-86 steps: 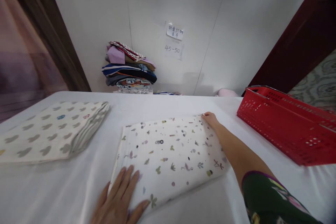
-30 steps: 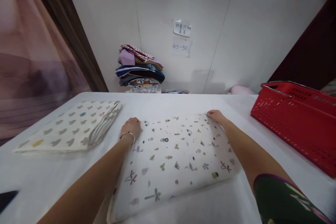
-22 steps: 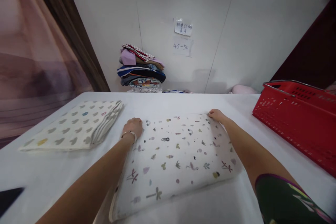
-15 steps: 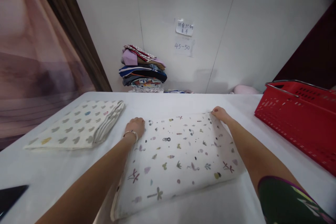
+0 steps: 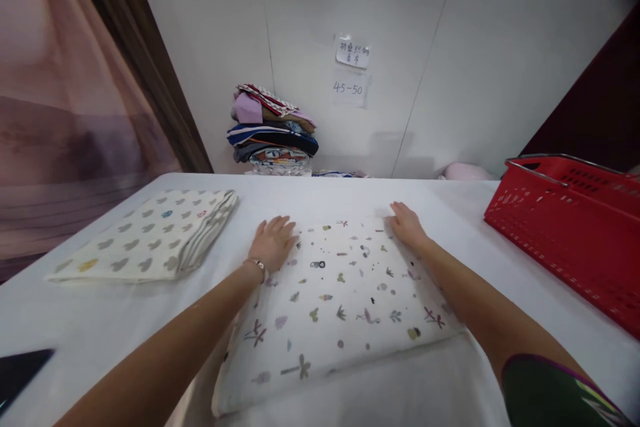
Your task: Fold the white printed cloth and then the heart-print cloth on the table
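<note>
A white cloth printed with small plants, flamingos and dots lies folded flat in front of me. My left hand rests on its far left corner, fingers stretched out and slightly apart. On the far right corner lies my right hand, its fingers extended and its palm toward the fabric. Neither hand pinches the cloth. To the left is another folded cloth, cream with grey shapes, its layered edge facing right.
A red plastic basket with metal handles stands at the right. Behind the white table a stack of folded fabrics rises against the wall. A dark flat object lies at the near left edge.
Both hands have moved inward over the cloth. The right hand has let go of the far right corner, and its fingers have straightened. The left hand's fingers have spread.
</note>
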Action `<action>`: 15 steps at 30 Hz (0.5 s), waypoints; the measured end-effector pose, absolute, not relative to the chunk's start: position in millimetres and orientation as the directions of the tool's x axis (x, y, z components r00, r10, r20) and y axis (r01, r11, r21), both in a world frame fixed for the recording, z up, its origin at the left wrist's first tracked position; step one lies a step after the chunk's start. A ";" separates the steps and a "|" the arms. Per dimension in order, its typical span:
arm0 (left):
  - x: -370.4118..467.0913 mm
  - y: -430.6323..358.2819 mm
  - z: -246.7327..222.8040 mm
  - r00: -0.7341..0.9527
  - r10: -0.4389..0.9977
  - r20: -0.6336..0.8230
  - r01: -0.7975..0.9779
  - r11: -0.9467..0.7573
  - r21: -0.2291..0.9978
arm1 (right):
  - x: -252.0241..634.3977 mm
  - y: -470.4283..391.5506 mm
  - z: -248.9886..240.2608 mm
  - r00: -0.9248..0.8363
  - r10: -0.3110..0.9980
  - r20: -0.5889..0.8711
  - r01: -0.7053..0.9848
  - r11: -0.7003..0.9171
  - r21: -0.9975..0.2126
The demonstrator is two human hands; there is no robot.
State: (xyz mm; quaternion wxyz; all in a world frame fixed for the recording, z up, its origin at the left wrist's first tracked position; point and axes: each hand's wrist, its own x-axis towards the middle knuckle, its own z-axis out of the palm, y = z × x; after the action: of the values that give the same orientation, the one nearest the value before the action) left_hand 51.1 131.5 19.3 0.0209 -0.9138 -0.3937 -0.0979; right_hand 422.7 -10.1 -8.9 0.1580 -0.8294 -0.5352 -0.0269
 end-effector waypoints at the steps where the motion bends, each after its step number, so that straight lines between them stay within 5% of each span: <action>1: 53.2 126.7 15.5 0.710 0.688 0.152 0.692 -0.721 0.030 | 414.9 -10.0 -11.6 0.361 0.915 0.178 0.925 -0.327 -0.194; 7: 58.0 125.8 -1.9 0.674 0.735 -0.071 0.738 -0.670 0.075 | 398.1 -6.1 -13.7 0.325 0.940 -0.102 0.927 -0.338 -0.164; 15: 47.1 128.7 -1.3 0.655 0.756 -0.006 0.748 -0.647 0.146 | 374.2 -24.0 -8.4 0.257 0.966 -0.032 0.950 -0.259 -0.175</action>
State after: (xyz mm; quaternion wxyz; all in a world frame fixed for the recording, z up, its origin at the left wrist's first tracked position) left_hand 47.1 128.7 -1.3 -0.0679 -0.9070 -0.4146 -0.0279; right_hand 374.2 -24.0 -8.4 0.0599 -0.7906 -0.6058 0.0661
